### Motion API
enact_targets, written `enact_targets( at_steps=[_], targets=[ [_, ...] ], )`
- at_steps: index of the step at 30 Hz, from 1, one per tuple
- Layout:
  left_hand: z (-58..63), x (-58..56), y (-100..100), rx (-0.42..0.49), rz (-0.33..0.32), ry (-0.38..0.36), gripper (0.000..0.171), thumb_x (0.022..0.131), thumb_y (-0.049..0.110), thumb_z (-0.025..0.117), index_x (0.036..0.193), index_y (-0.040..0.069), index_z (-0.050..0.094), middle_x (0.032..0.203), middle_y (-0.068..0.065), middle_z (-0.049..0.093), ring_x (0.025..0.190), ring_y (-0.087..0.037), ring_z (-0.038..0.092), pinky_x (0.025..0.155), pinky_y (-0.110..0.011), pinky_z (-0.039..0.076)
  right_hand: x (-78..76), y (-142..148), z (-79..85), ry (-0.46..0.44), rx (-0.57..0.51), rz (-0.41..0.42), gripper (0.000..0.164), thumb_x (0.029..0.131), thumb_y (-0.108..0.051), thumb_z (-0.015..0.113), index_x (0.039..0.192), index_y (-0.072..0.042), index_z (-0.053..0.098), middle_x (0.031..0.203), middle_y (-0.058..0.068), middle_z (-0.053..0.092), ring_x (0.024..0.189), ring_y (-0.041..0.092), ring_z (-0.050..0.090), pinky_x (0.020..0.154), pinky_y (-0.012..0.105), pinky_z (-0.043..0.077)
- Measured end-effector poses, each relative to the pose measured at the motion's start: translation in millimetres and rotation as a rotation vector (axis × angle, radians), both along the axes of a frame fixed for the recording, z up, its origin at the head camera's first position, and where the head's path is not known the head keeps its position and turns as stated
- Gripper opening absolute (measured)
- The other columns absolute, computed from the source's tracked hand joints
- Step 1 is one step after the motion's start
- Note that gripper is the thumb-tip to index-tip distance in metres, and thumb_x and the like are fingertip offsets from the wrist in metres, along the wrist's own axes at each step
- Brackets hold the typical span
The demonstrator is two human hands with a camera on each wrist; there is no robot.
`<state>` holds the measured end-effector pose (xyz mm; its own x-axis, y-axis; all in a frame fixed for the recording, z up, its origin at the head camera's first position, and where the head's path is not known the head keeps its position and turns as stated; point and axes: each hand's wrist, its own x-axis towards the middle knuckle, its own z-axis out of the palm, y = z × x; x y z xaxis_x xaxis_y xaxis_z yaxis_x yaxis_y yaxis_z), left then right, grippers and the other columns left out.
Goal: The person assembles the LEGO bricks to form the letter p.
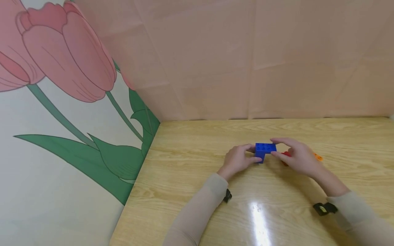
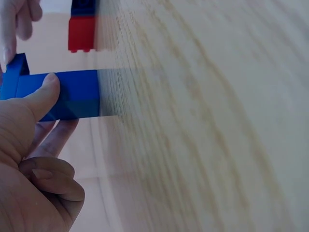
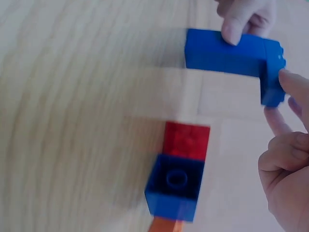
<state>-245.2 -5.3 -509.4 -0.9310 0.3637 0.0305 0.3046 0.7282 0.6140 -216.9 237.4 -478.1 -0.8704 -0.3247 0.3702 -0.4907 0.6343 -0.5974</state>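
Observation:
Two joined kinds of blue toy brick form an upside-down L on the table. A flat studded blue brick (image 1: pixel 266 147) lies across the top of an upright blue block (image 1: pixel 259 157), overhanging toward the right. My left hand (image 1: pixel 236 159) pinches the upright block between thumb and fingers, with its other fingers curled in the left wrist view. At the overhanging end, my right hand (image 1: pixel 298 157) holds the flat brick between thumb and fingertip. The upright block's lower end stands on or very close to the table; I cannot tell which.
Behind my right hand lie a red brick (image 3: pixel 187 140), a blue brick (image 3: pixel 174 207) with its hollow side showing, and an orange piece (image 3: pixel 165 225). They sit close together on the wooden table (image 1: pixel 184 147). A tulip-patterned wall (image 1: pixel 77 136) borders the table's left side.

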Motion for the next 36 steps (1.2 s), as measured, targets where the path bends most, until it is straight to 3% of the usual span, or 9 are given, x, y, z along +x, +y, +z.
enact_targets(
  at_steps=[4,7,10,14,18,25,31,33,36],
  targets=[
    [1.6,2.2,-0.8,0.003,0.0,-0.003,0.046,0.09,0.057,0.074,0.131,0.036,0.069,0.114,0.024,0.07,0.117,-0.003,0.063,0.099,-0.031,0.05,5.2,12.9,5.8,0.002,0.016,-0.046,0.044,0.093,-0.02,0.082,0.134,-0.015,0.068,0.127,0.01,0.071,0.044,0.004,0.03,0.04,0.025,0.032],
    [1.9,4.4,-2.1,0.006,-0.002,-0.012,0.046,0.091,0.057,0.075,0.131,0.036,0.069,0.115,0.025,0.07,0.118,-0.002,0.062,0.1,-0.031,0.049,10.0,23.5,8.4,-0.014,0.039,-0.069,0.043,0.095,-0.023,0.079,0.136,-0.015,0.067,0.13,0.012,0.069,0.055,0.009,0.049,0.05,0.023,0.042],
    [1.5,6.4,-3.8,0.003,-0.007,-0.013,0.047,0.091,0.057,0.074,0.132,0.036,0.068,0.115,0.025,0.07,0.119,-0.002,0.062,0.1,-0.031,0.049,15.8,32.6,10.0,-0.053,0.046,-0.096,0.044,0.096,-0.026,0.078,0.137,-0.014,0.066,0.134,0.013,0.067,0.078,0.02,0.064,0.062,0.025,0.049],
    [0.7,8.5,-5.3,0.0,-0.013,-0.009,0.048,0.091,0.057,0.074,0.133,0.036,0.068,0.115,0.025,0.07,0.119,-0.002,0.061,0.1,-0.03,0.049,23.5,43.3,10.8,-0.106,0.044,-0.138,0.045,0.096,-0.029,0.078,0.137,-0.014,0.066,0.135,0.014,0.066,0.1,0.037,0.067,0.069,0.021,0.049],
    [1.5,10.9,-6.5,0.003,-0.018,-0.01,0.048,0.09,0.057,0.075,0.132,0.035,0.068,0.115,0.025,0.07,0.119,-0.002,0.061,0.099,-0.03,0.05,30.6,54.0,8.9,-0.14,0.056,-0.16,0.046,0.096,-0.03,0.078,0.136,-0.011,0.066,0.134,0.018,0.065,0.115,0.048,0.061,0.073,0.017,0.046],
    [2.9,16.4,-9.2,0.011,-0.019,-0.029,0.049,0.09,0.057,0.075,0.134,0.035,0.068,0.115,0.024,0.07,0.12,-0.004,0.061,0.1,-0.032,0.049,41.5,67.6,0.3,-0.167,0.101,-0.186,0.047,0.097,-0.031,0.077,0.134,-0.005,0.066,0.13,0.026,0.065,0.096,0.043,0.065,0.062,0.027,0.049],
    [4.2,20.6,-10.9,0.007,-0.017,-0.037,0.048,0.09,0.057,0.075,0.134,0.036,0.068,0.115,0.025,0.07,0.121,-0.003,0.06,0.101,-0.033,0.049,50.7,72.3,-4.8,-0.2,0.137,-0.201,0.048,0.098,-0.034,0.074,0.132,-0.001,0.067,0.126,0.031,0.065,0.106,0.052,0.062,0.07,0.049,0.053],
    [4.3,21.9,-11.6,0.006,-0.016,-0.038,0.049,0.09,0.057,0.075,0.134,0.036,0.068,0.115,0.025,0.07,0.122,-0.003,0.06,0.102,-0.034,0.048,53.8,72.5,-6.4,-0.22,0.148,-0.209,0.049,0.099,-0.037,0.073,0.132,-0.001,0.067,0.124,0.031,0.066,0.101,0.05,0.063,0.067,0.048,0.052],
    [3.6,23.4,-12.5,0.008,-0.019,-0.036,0.049,0.091,0.057,0.075,0.134,0.036,0.068,0.115,0.024,0.07,0.122,-0.003,0.06,0.102,-0.034,0.048,58.8,72.6,-9.1,-0.259,0.161,-0.221,0.052,0.1,-0.041,0.071,0.133,-0.001,0.065,0.12,0.028,0.068,0.083,0.034,0.063,0.059,0.037,0.046]
  ],
)
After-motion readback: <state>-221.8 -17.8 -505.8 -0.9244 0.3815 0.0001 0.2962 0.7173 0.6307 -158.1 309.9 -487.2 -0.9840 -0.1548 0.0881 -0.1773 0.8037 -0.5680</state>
